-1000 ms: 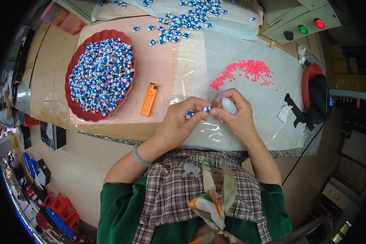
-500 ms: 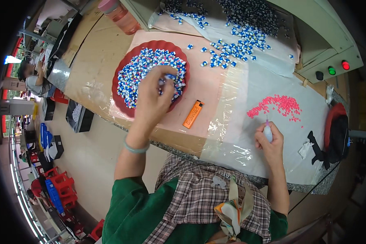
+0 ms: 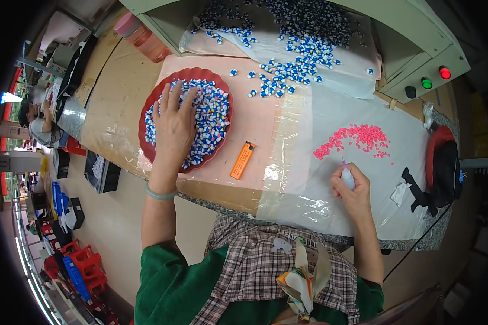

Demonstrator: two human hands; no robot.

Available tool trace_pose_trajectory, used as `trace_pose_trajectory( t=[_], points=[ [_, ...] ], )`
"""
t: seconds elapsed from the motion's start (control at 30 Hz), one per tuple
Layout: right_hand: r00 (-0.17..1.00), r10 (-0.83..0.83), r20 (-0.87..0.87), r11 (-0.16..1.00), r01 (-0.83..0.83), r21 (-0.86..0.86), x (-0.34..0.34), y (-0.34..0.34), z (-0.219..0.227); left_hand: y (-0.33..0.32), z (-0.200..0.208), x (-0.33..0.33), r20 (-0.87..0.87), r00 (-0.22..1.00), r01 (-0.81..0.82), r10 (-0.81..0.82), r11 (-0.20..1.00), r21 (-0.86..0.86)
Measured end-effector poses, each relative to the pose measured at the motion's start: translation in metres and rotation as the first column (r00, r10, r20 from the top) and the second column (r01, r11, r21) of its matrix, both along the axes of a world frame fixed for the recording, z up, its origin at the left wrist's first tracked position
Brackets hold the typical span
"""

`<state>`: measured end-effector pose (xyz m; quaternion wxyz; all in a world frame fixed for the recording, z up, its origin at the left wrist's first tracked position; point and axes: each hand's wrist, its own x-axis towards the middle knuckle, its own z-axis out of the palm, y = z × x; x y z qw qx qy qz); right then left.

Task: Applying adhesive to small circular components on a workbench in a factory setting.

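My left hand (image 3: 174,120) lies over a red scalloped bowl (image 3: 229,130), its fingers spread on a heap of small blue and white pieces (image 3: 209,116) that fills the bowl. A few pieces there show pink or yellow specks. Whether any piece is under the palm is hidden. On the right, my right hand (image 3: 354,188) is closed round a small pale squeeze bottle (image 3: 347,177) with a thin needle tip, pointing away from me. Just beyond that tip lies a scatter of tiny pink pieces (image 3: 363,138) on a white sheet (image 3: 303,173).
An orange lighter (image 3: 242,161) lies right of the bowl. More blue and white pieces (image 3: 303,59) spread under a pale green machine housing (image 3: 439,49) with lit buttons. A pink-lidded bottle (image 3: 149,43) stands far left; a black and red pouch (image 3: 444,168) sits at right. Another person (image 3: 40,127) sits farther left.
My left hand was raised over the bowl with its fingers curled; now it is lower and spread on the heap. The right hand keeps its hold on the bottle. The whole view has shifted slightly.
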<state>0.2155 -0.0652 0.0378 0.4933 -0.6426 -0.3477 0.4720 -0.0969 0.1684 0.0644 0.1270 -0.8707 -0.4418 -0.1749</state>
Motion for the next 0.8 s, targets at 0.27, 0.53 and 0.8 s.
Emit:
trace_pose_trajectory(
  t=[0.27,0.53,0.8],
  points=[
    [1.0,0.016,0.022,0.998,-0.017,0.06,0.004,0.001,-0.007,-0.031,-0.005,0.115,0.611,0.775,0.458,-0.163,0.811,-0.365],
    [1.0,0.016,0.014,0.998,-0.017,0.053,0.002,-0.003,-0.004,0.022,-0.07,0.167,0.57,0.771,-0.108,0.283,0.941,-0.321],
    [0.999,0.032,-0.011,0.996,-0.031,0.088,0.006,-0.005,-0.008,0.023,-0.075,0.185,0.607,0.789,0.123,0.093,0.944,-0.305]
  ],
)
